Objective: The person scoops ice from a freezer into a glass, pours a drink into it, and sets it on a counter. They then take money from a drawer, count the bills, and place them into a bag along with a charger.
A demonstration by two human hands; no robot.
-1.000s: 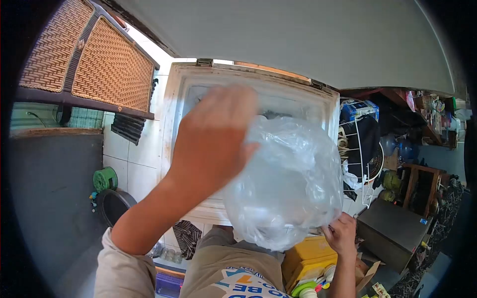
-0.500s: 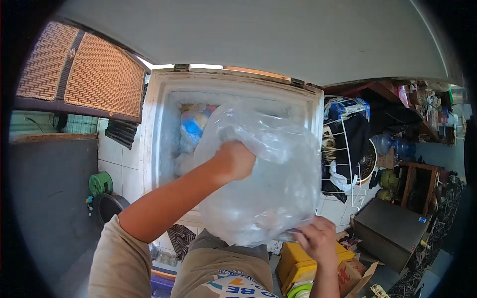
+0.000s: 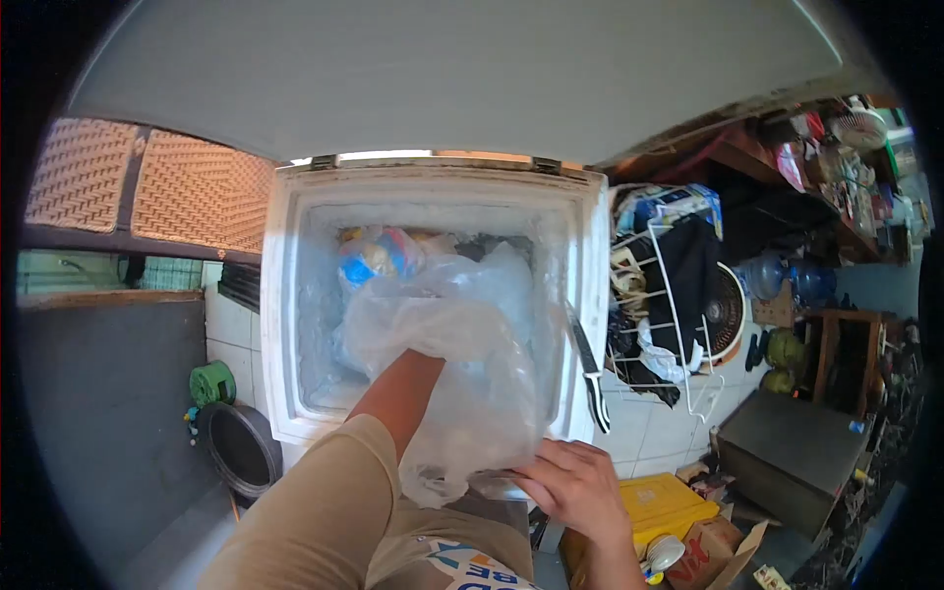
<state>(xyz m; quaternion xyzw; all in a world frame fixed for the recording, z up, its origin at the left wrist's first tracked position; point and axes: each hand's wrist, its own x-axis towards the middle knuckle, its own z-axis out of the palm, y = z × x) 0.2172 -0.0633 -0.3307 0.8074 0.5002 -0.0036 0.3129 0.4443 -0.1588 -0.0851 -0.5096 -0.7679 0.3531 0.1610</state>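
Observation:
A large clear plastic bag (image 3: 462,383) hangs over the front of an open, frosted chest freezer (image 3: 295,425). My left forearm (image 3: 401,398) reaches down into the bag's mouth. My left hand is hidden inside, so its fingers do not show. At the bag's near right edge, my right hand (image 3: 578,487) is closed on the plastic. Behind the bag, a packet with blue, white and yellow on it (image 3: 366,261) lies among ice at the back left of the freezer. A knife with a black-and-white handle (image 3: 594,388) rests on the freezer's right rim.
The raised freezer lid (image 3: 452,79) fills the top. To the right stands a white wire rack (image 3: 669,295) with dark cloth, beside a fan (image 3: 726,313). A yellow container (image 3: 669,501) and an open cardboard box (image 3: 713,551) are low right. A black basin (image 3: 244,452) sits left.
My left hand has gone from the bag's outer top down into its mouth, and the bag looks less puffed out. The knife on the rim has come into sight.

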